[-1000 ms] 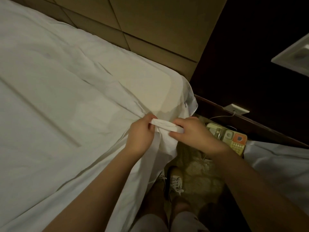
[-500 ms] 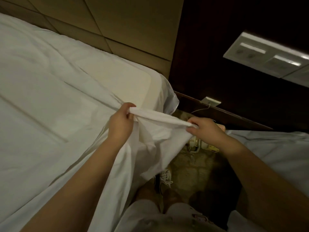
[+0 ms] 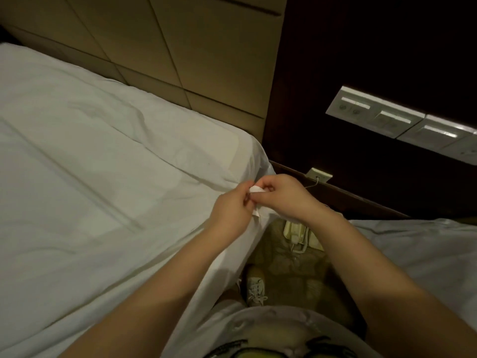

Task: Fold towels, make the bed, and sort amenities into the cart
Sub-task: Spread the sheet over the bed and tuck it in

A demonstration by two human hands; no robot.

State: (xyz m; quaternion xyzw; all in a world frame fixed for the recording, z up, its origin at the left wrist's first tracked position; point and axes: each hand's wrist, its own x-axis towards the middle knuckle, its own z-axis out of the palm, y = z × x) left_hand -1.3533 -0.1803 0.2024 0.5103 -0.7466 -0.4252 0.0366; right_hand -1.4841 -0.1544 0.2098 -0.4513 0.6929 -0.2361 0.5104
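White sheet [image 3: 103, 182] spread over mattress [image 3: 233, 151], creased; head corner not yet tucked. My L hand [image 3: 228, 215]: fingers clamped on sheet corner [image 3: 256, 190], just off mattress edge. My R hand [image 3: 286, 196]: fingers pinching same corner, touching L. Half a sec ago hem was stretched btwn hands; now bunched together. Judged: corner gathered for tucking; bed-making underway.

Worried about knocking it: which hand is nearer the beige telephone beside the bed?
Right. The right hand is just above the telephone; the left hand is farther off to its left. Both pinch the sheet.
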